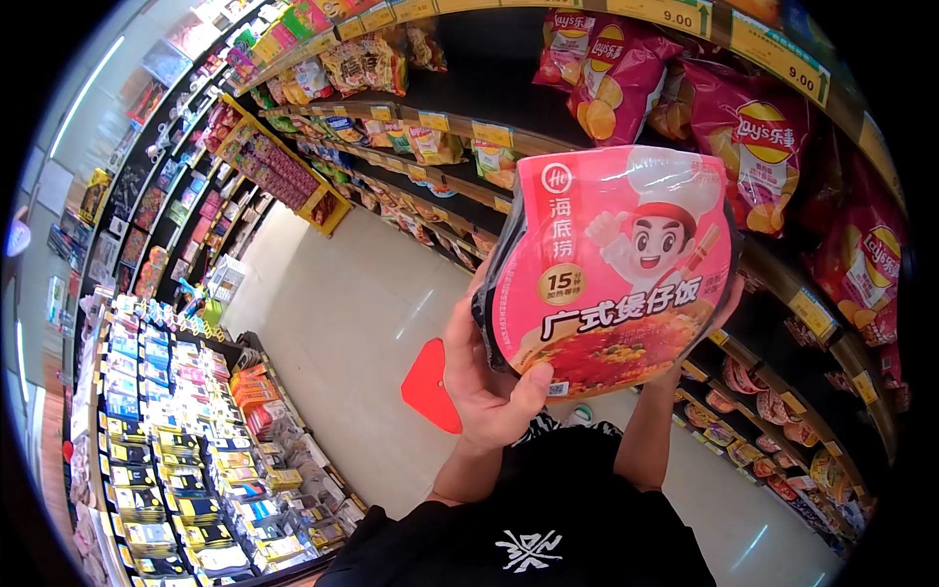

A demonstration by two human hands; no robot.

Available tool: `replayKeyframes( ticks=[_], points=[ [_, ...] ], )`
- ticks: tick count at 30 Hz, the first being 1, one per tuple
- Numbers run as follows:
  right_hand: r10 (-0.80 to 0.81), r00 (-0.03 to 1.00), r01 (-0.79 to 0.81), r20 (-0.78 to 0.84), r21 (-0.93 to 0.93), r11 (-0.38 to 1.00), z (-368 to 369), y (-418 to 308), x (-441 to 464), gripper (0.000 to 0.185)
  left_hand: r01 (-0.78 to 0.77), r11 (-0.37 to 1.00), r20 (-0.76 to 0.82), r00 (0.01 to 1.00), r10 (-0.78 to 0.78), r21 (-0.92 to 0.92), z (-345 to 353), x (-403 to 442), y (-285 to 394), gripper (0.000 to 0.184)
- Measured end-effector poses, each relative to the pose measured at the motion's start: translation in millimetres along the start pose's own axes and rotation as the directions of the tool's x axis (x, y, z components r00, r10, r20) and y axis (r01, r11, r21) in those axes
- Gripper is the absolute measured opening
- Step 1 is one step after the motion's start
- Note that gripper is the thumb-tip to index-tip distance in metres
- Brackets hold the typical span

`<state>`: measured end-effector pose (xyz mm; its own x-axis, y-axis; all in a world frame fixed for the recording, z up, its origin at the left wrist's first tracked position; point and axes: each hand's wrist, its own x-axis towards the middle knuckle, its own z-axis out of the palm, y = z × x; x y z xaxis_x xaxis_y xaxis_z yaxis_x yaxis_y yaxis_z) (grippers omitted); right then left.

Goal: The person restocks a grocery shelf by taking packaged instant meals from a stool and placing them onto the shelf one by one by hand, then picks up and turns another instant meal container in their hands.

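A pink self-heating claypot rice bowl is held up before my chest, its lid facing me. The printed sleeve carries a cartoon chef, Chinese lettering and a picture of the food. Black plastic shows along its left side. My left hand is closed around the bowl's lower left edge, with the thumb on the front. On the right edge, my right hand grips the bowl from behind, and most of its fingers are hidden by the package.
Shelves on the right carry red Lay's chip bags, price tags and packaged bowls lower down. A lit rack of small packs stands at left. Between them runs the pale tiled floor with a red floor marker.
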<state>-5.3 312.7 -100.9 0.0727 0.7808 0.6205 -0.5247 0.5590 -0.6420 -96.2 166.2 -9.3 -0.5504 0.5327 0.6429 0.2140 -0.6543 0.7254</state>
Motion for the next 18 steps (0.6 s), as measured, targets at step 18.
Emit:
replayKeyframes(
  ticks=[18],
  points=[
    [0.074,0.994,-0.068,-0.081,0.074,0.995,-4.0,-7.7,8.3,0.083,-0.254,0.928,0.179,0.961,0.211,0.273,-0.8,4.6,5.6,0.069]
  ],
)
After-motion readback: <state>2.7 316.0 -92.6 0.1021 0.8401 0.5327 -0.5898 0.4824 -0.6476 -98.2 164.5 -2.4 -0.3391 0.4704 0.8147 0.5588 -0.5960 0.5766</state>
